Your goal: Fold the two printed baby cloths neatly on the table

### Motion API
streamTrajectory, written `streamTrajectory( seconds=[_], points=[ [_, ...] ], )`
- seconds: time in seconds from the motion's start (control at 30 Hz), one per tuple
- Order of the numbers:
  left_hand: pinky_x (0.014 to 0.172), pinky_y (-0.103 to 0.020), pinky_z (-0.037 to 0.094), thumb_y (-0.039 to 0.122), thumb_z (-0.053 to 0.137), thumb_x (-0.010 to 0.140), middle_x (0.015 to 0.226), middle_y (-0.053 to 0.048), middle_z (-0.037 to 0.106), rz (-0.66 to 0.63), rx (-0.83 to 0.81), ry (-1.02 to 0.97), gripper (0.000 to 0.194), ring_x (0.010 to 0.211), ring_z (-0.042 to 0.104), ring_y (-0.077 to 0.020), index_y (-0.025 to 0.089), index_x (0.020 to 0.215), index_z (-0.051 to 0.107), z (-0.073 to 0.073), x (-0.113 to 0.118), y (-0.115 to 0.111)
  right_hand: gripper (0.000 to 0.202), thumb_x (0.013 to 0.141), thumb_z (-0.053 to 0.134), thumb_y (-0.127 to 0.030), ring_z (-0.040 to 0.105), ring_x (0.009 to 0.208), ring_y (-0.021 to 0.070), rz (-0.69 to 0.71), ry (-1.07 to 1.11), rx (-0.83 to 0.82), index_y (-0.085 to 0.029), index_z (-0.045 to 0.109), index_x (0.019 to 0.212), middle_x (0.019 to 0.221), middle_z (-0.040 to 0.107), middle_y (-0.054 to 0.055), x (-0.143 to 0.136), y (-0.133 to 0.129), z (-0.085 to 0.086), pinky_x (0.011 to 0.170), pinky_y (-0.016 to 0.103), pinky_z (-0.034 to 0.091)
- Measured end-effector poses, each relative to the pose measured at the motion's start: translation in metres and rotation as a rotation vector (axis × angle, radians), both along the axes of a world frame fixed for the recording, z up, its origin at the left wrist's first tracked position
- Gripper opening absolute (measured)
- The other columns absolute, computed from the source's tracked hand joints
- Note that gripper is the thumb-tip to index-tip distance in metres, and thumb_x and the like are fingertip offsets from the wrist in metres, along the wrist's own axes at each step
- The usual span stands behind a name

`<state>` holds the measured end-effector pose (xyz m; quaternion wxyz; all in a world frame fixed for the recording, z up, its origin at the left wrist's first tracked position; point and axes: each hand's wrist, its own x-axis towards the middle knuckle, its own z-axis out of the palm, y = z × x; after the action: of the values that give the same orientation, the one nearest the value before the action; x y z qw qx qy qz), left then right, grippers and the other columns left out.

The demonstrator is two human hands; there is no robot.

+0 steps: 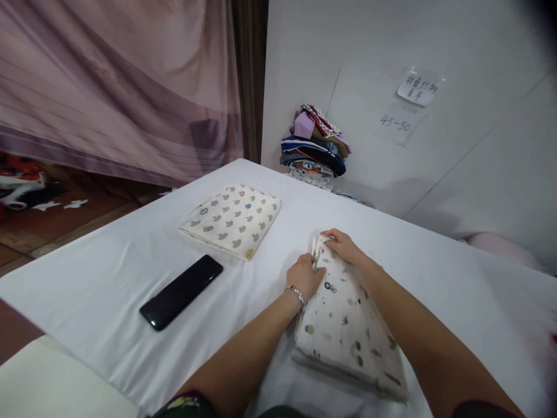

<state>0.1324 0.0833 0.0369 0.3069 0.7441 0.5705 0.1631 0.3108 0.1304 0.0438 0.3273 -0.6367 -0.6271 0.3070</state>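
Note:
A white cloth (343,325) printed with small grey and coloured figures lies folded in layers on the white-covered table, close to my body. My left hand (305,275) grips its far left edge, the thumb on top and the other fingers curled around the side; a silver bracelet circles that wrist. At the far right corner, my right hand (343,245) pinches the gathered end of the same cloth. The layers between the fingers are bunched up a little. A second folded cloth (232,220), white with grey mushroom-like prints, lies flat farther off to the left.
A black phone (181,292) lies on the white sheet (126,284) left of my arms. Beyond the far edge, a stack of folded clothes (314,142) stands against the wall, where handwritten papers (416,88) are taped. A pink curtain (130,81) hangs at the left.

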Motion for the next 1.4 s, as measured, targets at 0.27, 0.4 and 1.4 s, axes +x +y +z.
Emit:
streamTrajectory(
  seconds=[0.27,0.4,1.4],
  points=[
    [0.060,-0.027,0.038,0.051,0.047,0.078,0.078,-0.003,0.065,-0.034,0.002,0.085,0.034,0.076,0.059,-0.0180,0.021,0.070,0.059,0.003,-0.002,0.001,0.022,0.074,0.047,-0.018,0.059,0.083,0.0165,0.019,-0.240,-0.018,-0.019,0.062,0.090,0.089,0.067,0.002,-0.007,0.014,-0.009,0.079,0.029,0.043],
    [0.060,-0.028,0.039,0.056,0.041,0.079,0.076,-0.005,0.066,-0.069,-0.033,0.154,0.042,0.076,0.061,-0.0203,0.021,0.070,0.063,0.002,-0.005,0.006,0.024,0.078,0.045,-0.018,0.058,0.084,0.0177,-0.013,-0.296,-0.007,-0.020,0.063,0.093,0.090,0.067,0.003,-0.010,0.015,-0.011,0.079,0.030,0.043],
    [0.073,-0.034,0.046,0.044,0.026,0.087,0.094,-0.013,0.068,-0.111,-0.001,0.260,0.049,0.089,0.063,-0.0250,0.018,0.095,0.067,0.005,-0.005,0.007,0.052,0.091,0.025,-0.038,0.011,0.136,0.0222,0.100,-0.659,0.040,-0.016,0.031,0.138,0.147,0.022,0.011,-0.043,-0.031,-0.010,0.108,0.046,0.010]
  ],
)
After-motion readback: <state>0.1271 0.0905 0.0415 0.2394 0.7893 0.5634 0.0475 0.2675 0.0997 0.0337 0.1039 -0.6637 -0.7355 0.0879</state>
